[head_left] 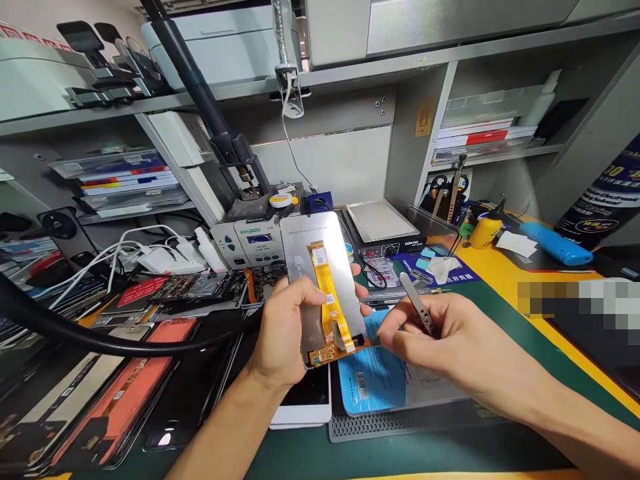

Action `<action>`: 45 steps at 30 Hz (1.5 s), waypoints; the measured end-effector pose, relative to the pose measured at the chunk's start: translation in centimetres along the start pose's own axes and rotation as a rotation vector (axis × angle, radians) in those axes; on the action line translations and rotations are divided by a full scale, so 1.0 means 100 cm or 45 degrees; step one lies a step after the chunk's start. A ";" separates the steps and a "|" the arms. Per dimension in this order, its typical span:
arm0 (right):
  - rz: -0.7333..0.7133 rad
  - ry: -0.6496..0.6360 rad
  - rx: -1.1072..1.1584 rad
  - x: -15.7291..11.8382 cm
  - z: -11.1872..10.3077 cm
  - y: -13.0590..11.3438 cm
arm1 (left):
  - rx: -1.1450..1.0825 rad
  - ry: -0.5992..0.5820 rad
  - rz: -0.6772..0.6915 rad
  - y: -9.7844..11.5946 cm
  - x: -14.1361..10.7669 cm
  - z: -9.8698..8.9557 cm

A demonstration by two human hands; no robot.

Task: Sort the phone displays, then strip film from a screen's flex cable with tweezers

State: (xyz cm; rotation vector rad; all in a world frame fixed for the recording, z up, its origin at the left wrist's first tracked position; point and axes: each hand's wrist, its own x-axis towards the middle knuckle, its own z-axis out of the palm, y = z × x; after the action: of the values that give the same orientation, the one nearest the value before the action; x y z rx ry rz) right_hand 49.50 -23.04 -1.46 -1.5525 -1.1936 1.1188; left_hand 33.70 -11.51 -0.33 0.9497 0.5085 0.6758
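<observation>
My left hand (281,327) is closed on a phone display panel (303,243), held tilted with its silvery metal back facing me. The thumb lies at the left edge of an orange flex cable (327,293), and fingertips show past the panel's right edge. A black and orange strip runs along the panel's lower end. My right hand (450,330) is closed, with metal tweezers (416,300) tucked in it pointing up and left. Its thumb and forefinger come together right of the panel; whether they pinch anything else is unclear. Beneath lies a blue-and-clear packet (373,387) with a barcode.
A white-edged phone (305,415) lies under the panel on the green mat (240,453). Several opened phones and a red-orange panel (145,373) lie left. A thick black hose (125,343) crosses the left side. Behind stand a soldering station (250,243) and a heating plate (383,223).
</observation>
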 end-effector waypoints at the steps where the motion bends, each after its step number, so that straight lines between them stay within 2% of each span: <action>1: -0.006 0.002 0.001 0.000 0.000 0.000 | 0.001 0.008 0.001 0.000 0.000 0.000; 12: -0.003 0.004 0.012 -0.002 -0.002 0.000 | -0.010 0.059 -0.010 0.001 0.002 0.001; 23: 0.083 0.029 0.006 -0.002 -0.001 -0.013 | -0.011 0.111 -0.048 0.002 0.001 0.002; 28: 0.118 0.027 -0.001 -0.002 -0.002 -0.013 | -0.018 0.124 -0.042 0.002 0.002 0.003; 45: 0.062 0.010 0.126 0.001 -0.004 -0.003 | -0.034 0.122 -0.002 0.001 0.003 0.002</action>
State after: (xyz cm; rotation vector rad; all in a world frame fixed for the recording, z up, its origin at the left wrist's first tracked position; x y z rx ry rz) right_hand 49.82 -22.93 -1.07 -1.5162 -1.0842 1.1841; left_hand 33.99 -11.41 -0.15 0.8951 0.5833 0.7277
